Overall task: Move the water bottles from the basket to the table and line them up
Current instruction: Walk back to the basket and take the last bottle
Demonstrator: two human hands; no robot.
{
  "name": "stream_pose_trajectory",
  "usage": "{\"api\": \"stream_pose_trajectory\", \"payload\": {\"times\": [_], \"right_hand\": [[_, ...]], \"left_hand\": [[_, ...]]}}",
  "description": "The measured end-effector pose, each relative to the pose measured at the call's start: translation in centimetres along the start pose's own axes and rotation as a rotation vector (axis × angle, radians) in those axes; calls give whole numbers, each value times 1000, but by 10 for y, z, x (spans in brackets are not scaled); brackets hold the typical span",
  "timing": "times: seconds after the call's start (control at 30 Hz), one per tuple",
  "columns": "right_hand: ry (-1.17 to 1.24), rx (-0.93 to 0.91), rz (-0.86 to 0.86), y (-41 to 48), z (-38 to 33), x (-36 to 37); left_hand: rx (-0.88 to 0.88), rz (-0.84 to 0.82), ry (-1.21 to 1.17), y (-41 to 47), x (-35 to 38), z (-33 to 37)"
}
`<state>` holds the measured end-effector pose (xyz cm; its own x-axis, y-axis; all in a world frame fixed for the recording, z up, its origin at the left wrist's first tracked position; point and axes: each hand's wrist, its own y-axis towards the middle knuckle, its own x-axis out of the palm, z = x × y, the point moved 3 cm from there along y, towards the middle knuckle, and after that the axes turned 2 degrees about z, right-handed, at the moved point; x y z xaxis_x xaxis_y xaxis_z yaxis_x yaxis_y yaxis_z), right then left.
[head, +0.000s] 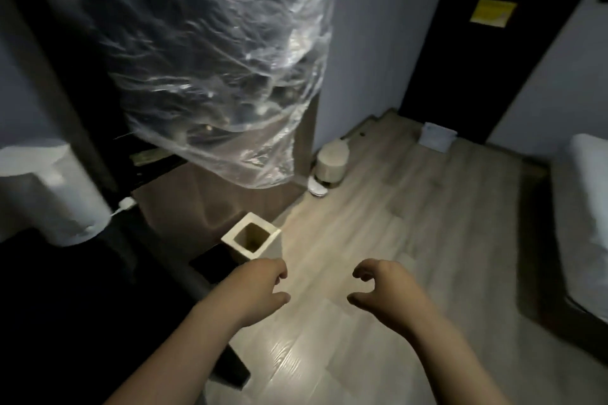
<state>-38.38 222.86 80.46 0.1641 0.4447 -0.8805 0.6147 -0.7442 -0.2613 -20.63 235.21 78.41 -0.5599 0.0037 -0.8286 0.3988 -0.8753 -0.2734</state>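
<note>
Left hand: nearest the camera, empty, fingers loosely curled, over the floor.
Right hand: empty, fingers curled, apart from the left.
Far left: blurred white cylinder.
Bin: white, square, open, just beyond the left hand.
Plastic wrap: hangs above.
Bed: far right.
Bottles, basket, table: not in sight.

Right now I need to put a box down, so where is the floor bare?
Bare wood floor runs from both empty hands, left hand and right hand, toward the round white bin. Crowded left: square white container, plastic-wrapped bundle.
</note>
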Motion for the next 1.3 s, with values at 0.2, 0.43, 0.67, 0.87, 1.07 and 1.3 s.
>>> {"api": "stream_pose_trajectory", "payload": {"times": [0.2,0.43,0.67,0.87,1.07,1.3], "right_hand": [[66,215,83,24,95,-38],[113,370,144,91,157,-89],[158,463,148,172,208,-140],[201,508,180,240,266,-179],[224,484,207,330,339,-235],[169,431,174,421,413,-308]], "left_hand": [[227,-111,111,100,31,84],[383,-188,129,221,37,159],[476,-222,190,334,27,222],[502,-250,202,421,34,275],[516,-221,240,523,39,346],[483,-222,237,629,38,424]]}}
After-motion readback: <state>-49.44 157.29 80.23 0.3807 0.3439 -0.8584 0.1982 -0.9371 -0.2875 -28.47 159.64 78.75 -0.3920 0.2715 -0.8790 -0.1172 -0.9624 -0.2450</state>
